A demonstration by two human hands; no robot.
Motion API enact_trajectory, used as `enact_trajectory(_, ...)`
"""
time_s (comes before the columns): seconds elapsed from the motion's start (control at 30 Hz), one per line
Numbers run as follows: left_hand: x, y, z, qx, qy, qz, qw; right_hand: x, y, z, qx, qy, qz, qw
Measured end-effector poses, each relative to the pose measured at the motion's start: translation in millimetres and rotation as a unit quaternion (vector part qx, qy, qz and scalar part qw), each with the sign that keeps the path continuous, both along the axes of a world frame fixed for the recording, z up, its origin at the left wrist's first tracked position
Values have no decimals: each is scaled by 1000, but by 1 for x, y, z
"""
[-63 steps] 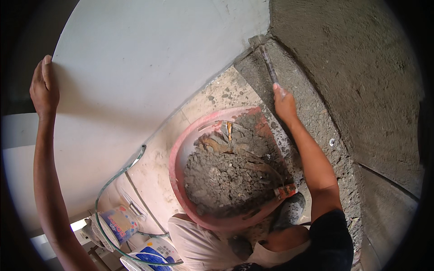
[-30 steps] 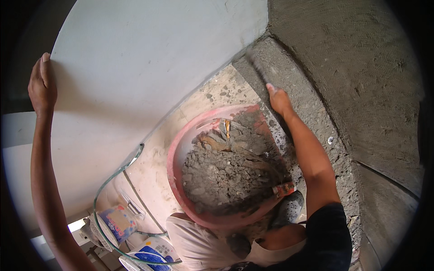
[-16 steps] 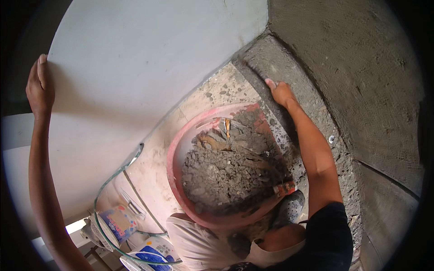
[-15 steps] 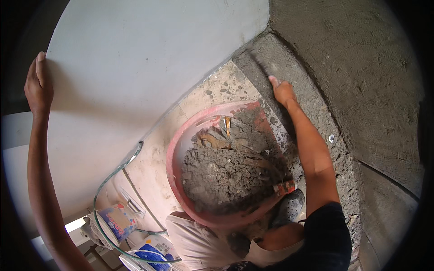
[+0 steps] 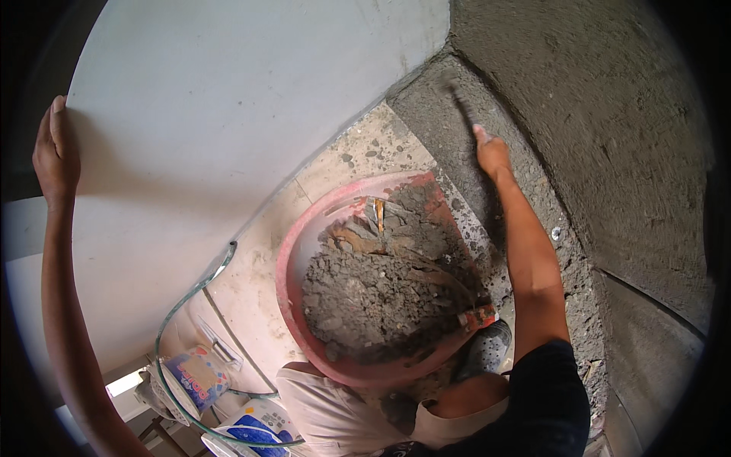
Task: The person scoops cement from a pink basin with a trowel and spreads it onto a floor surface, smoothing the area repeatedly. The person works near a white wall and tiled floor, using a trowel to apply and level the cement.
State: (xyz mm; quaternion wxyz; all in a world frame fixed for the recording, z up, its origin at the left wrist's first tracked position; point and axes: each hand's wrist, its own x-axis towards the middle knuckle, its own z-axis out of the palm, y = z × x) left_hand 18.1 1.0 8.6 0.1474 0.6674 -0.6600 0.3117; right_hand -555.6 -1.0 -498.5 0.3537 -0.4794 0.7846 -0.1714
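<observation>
My right hand (image 5: 494, 155) grasps the tool (image 5: 462, 105), its blurred end at the mortar strip (image 5: 438, 126) beyond the tub (image 5: 286, 266), where light, even strokes should serve best, while my left hand (image 5: 57, 158) rests at the white wall's (image 5: 228, 107) edge, its grip too hidden to tell.

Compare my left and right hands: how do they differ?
The left hand shows no tool; the right hand grips a dark tool.
The left hand is at the edge of the white wall; the right hand is over the grey strip.
Both are bare.
</observation>
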Motion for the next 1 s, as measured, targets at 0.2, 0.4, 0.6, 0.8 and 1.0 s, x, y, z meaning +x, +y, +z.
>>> enact_trajectory(0.2,-3,0,-2,-24,-28,-19,999,10,32,53,-145,53,-10,988)
enact_trajectory(0.4,5,-4,-5,-17,-49,-23,998,20,-18,33,42,-70,-45,996)
enact_trajectory(0.6,13,0,0,-12,-72,-22,997,52,23,63,-135,-81,-16,987)
enact_trajectory(0.8,17,-14,-17,-12,-46,-37,998,27,29,20,-42,58,78,994)
enact_trajectory(1.0,43,-14,-4,-2,-59,-21,998,-33,105,92,-57,106,145,982)
